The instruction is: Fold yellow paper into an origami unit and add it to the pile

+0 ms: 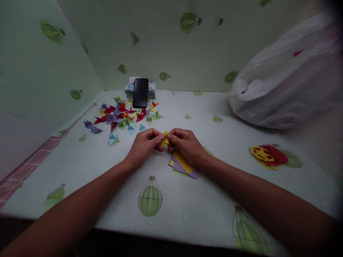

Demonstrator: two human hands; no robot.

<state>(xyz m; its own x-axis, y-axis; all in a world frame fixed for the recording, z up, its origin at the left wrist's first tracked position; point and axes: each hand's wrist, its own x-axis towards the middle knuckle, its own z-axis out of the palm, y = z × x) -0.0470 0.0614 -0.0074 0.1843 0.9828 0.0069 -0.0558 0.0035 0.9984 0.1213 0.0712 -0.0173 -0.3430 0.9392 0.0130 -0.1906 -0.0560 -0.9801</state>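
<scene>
on the pale tablecloth printed with green balloons, the nearest loose item is a small stack of flat square papers, yellow-orange, purple and others, lying partly beneath the right hand. these sheets look unfolded, so folding seems left to do there. off to the right lie flat red and yellow cut-out pieces, well apart from the hands.

just beyond the stack, in the middle, the left hand and the right hand meet, both pinching a small folded yellow paper piece between thumb and fingers. it appears partway folded; its exact shape is mostly hidden by the fingers.

farther left spreads a heap of folded red, purple, green, blue and yellow paper figures, seemingly finished. behind them a black upright phone leans on a patterned tissue box. a bulging white plastic bag fills the far right; nothing blocks the hands.
</scene>
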